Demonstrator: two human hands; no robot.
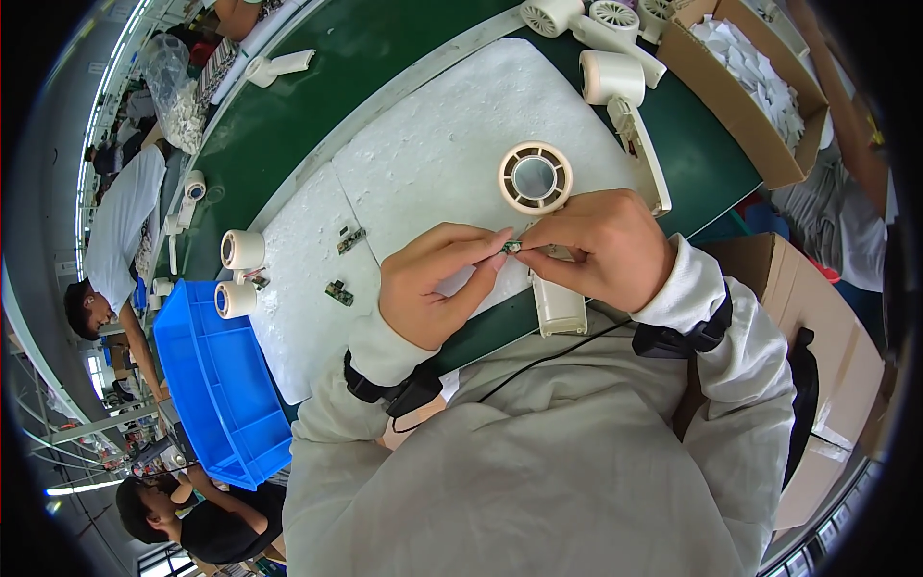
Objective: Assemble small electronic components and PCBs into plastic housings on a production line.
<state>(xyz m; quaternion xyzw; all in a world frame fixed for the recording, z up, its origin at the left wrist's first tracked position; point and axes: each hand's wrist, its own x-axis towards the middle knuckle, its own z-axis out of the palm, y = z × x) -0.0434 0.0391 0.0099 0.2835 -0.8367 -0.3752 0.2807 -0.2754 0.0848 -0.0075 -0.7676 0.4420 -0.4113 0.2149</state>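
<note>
Left hand and right hand both pinch the small green circuit board between thumb and forefinger; a light, steady edge grip should avoid bending it.

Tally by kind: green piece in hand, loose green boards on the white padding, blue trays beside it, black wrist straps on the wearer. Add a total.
Green piece between the fingers: 1
Loose green boards on the white padding: 2
Blue tray: 1
Black wrist straps: 2
Total: 6
</note>
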